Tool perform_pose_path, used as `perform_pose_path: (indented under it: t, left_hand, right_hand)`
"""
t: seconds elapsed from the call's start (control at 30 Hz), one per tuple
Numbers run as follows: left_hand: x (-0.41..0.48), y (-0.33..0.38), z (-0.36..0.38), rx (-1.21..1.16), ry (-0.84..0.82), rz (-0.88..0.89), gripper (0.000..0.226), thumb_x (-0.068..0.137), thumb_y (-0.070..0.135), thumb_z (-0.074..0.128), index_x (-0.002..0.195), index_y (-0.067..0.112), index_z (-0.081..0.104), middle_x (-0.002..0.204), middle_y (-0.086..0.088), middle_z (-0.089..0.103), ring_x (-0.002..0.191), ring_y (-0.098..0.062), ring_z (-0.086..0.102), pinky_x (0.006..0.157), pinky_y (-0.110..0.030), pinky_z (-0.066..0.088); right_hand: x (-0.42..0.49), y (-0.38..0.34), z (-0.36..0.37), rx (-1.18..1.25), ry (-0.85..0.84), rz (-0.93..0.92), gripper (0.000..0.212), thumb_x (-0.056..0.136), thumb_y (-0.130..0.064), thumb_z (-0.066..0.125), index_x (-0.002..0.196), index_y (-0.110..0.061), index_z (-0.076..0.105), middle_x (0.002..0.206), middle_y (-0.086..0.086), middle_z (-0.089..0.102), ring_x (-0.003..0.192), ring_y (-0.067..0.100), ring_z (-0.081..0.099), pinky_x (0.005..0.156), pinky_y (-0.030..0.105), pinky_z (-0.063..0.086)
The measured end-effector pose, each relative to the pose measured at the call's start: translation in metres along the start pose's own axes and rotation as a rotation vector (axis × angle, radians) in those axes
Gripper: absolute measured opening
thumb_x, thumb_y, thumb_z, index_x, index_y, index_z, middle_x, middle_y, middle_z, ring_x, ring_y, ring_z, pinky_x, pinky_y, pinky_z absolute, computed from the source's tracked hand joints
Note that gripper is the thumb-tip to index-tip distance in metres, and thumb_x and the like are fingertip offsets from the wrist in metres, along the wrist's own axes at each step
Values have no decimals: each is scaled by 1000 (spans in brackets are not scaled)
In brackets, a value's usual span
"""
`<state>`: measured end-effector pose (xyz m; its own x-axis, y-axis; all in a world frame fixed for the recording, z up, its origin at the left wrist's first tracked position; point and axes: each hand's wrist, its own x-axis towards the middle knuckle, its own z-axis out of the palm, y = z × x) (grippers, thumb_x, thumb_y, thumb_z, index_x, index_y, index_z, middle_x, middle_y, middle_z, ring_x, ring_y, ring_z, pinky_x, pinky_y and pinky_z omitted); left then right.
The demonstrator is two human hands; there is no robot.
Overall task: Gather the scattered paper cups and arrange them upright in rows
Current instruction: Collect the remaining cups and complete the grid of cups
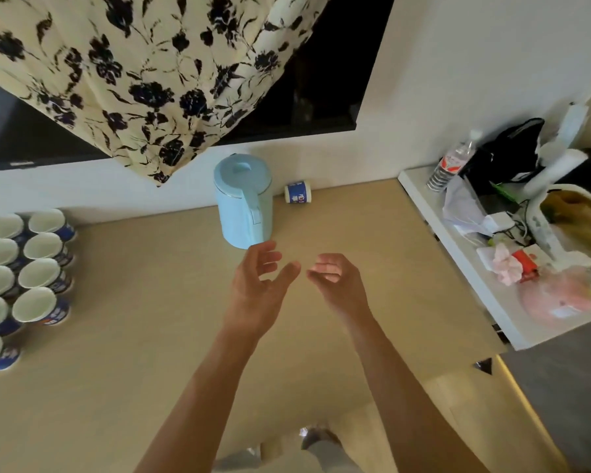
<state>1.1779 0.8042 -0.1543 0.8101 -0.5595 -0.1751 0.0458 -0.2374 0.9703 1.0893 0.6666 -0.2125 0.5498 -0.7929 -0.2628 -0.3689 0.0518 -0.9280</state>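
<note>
Several blue-and-white paper cups point(35, 303) stand upright in two rows at the left edge of the tan table point(133, 336). One more paper cup point(298, 192) lies on its side against the back wall, to the right of the kettle. My left hand point(258, 285) and my right hand point(336, 283) hover over the middle of the table, palms facing each other. Both hold nothing, with fingers loosely spread. The lying cup is well beyond both hands.
A light blue kettle point(243, 203) stands at the back centre, just beyond my left hand. A white shelf point(471, 268) on the right carries a water bottle point(452, 162), bags and clutter. A floral curtain point(133, 80) hangs above the back wall.
</note>
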Motion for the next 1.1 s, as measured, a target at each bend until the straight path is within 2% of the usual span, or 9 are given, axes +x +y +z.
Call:
perform_pose_path:
  t: [0.13,0.3,0.47,0.53,0.63,0.73,0.87,1.03,1.1]
  left_hand:
    - [30,-11,24,-21,109,-97,43,86,30,78,124,24,58,114,6,68,108,-13,66,83,-22,49]
    - [60,-21,53,-92,269,-214,38,86,29,78,119,29,60,110,7,69,105,-14,68,82,-22,50]
    - [76,-28,76,-118,327,-292,43,83,33,79,122,27,61,112,8,69,105,-13,68,79,-20,49]
    - [78,-30,82,-107,358,-308,50,76,42,77,121,28,62,111,8,70,104,-12,69,81,-22,50]
    - [76,-33,85,-79,399,-330,55,71,47,73,122,27,61,112,9,70,104,-11,68,83,-24,51]
    - [76,-34,90,-40,391,-357,48,81,40,79,124,28,60,114,11,69,107,-9,67,83,-24,51]
    - [79,-33,103,-20,389,-374,44,86,35,78,125,28,60,117,10,68,108,-9,66,88,-29,55]
    - [74,-30,111,-14,400,-391,44,86,35,77,126,28,60,117,9,68,107,-9,66,86,-26,54]
    - [70,-30,111,-26,400,-400,43,86,35,77,125,28,61,116,9,68,107,-9,66,85,-25,53]
  right_hand:
    - [83,6,8,-228,-68,-57,40,84,-18,77,121,-13,63,117,5,67,100,16,67,87,30,54]
    - [199,8,20,-679,-220,-298,54,83,-16,75,133,-8,54,132,13,52,122,28,55,101,37,46]
    - [289,8,50,-1135,-326,-483,72,81,-20,78,142,-6,43,145,16,45,134,36,46,105,46,46]
    - [314,9,60,-1259,-338,-591,78,77,-17,79,144,-5,40,146,18,45,135,37,44,106,47,44]
    - [342,14,71,-1412,-356,-750,71,78,-12,75,141,-3,43,140,20,48,132,39,45,108,47,39]
    - [357,19,73,-1491,-342,-836,61,80,-7,68,137,-1,45,135,22,51,126,40,48,105,46,37]
    - [370,22,71,-1459,-345,-893,55,89,-8,59,139,5,42,133,29,52,123,42,50,101,46,36]
    - [363,22,65,-1485,-404,-739,67,80,-14,69,140,-4,41,128,20,59,122,39,51,103,44,38]
    - [354,18,59,-1329,-442,-600,69,76,-18,73,138,-7,43,127,16,60,121,38,53,100,43,42]
